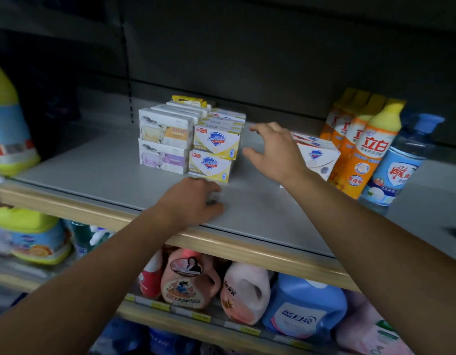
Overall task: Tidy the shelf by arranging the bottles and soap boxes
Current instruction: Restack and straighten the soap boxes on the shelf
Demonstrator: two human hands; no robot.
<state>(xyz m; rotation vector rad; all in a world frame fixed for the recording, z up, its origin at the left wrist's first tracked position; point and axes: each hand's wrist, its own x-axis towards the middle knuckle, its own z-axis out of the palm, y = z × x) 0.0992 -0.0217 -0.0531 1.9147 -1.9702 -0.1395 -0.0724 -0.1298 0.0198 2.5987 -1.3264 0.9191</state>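
On the grey shelf [114, 172], soap boxes [188, 139] stand stacked in rows toward the back middle. The left hand [193, 201] rests near the front edge, fingers curled on the surface; whether it holds anything cannot be told. The right hand [275, 152] hovers with fingers spread, holding nothing, beside more soap boxes [319, 155]. Orange bottles [360, 147] and a blue bottle [401, 160] stand toward the right end.

Lower shelf: pink detergent jug w/ portrait label [189, 280], pale pink jug [245, 293] beside it, blue jug [303, 308] to its right, yellow price tags [201, 316] on the rail below. Far left: yellow-capped jugs w/ orange-fruit labels [40, 242], blurred. Dark grey back panel [273, 52] behind
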